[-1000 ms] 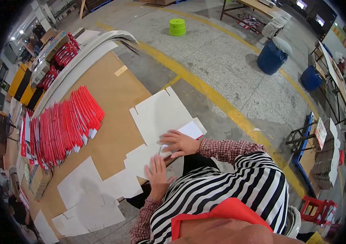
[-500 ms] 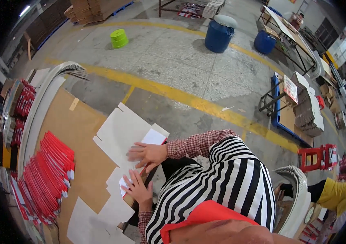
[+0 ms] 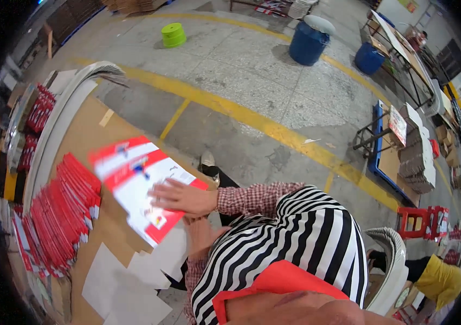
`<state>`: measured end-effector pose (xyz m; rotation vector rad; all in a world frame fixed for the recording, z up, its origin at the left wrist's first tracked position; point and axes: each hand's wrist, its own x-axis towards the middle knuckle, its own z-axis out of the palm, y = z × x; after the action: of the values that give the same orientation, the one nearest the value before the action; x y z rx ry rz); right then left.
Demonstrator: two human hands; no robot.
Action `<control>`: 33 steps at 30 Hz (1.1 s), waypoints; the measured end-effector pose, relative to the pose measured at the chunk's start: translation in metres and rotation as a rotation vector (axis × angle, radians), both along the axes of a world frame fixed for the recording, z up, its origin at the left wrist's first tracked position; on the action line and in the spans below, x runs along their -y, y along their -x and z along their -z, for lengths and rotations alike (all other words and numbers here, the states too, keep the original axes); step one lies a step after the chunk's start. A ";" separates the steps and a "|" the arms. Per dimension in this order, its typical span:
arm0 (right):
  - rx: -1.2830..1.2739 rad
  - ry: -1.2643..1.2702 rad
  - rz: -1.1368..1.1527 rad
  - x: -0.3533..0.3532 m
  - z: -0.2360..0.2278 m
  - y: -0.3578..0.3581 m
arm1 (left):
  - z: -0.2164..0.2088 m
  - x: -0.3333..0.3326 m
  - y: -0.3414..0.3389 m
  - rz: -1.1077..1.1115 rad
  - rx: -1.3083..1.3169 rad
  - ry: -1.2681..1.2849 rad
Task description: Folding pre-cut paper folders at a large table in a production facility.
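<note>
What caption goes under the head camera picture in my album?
A right hand lies across red-and-white card near a fanned red stack.

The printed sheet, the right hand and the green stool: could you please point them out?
Printed sheet [image 3: 137,194], head view, white panel.
Right hand [image 3: 188,197], head view, back of hand.
Green stool [image 3: 173,37], head view, side wall.

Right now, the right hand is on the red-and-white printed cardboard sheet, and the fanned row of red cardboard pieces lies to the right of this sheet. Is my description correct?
Not quite: the head view shows the fanned row of red cardboard pieces to the left of the red-and-white printed cardboard sheet. The right hand is indeed on that sheet.
</note>
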<state>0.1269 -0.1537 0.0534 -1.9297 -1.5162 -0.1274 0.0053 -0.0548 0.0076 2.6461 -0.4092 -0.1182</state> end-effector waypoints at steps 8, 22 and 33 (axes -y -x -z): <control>-0.141 -0.116 -0.128 0.011 0.003 -0.020 | -0.052 -0.114 0.076 -0.309 -0.017 -0.046; 0.117 0.011 -0.084 -0.009 0.057 -0.004 | 0.008 -0.208 0.108 -0.897 -0.303 0.709; -0.109 -0.027 -0.684 -0.084 0.081 0.015 | -0.031 -0.083 0.126 -0.456 0.037 -0.326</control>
<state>0.1116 -0.0697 -0.0275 -1.2788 -1.9882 0.2518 -0.1204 0.0285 0.0389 2.9884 0.2293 0.0117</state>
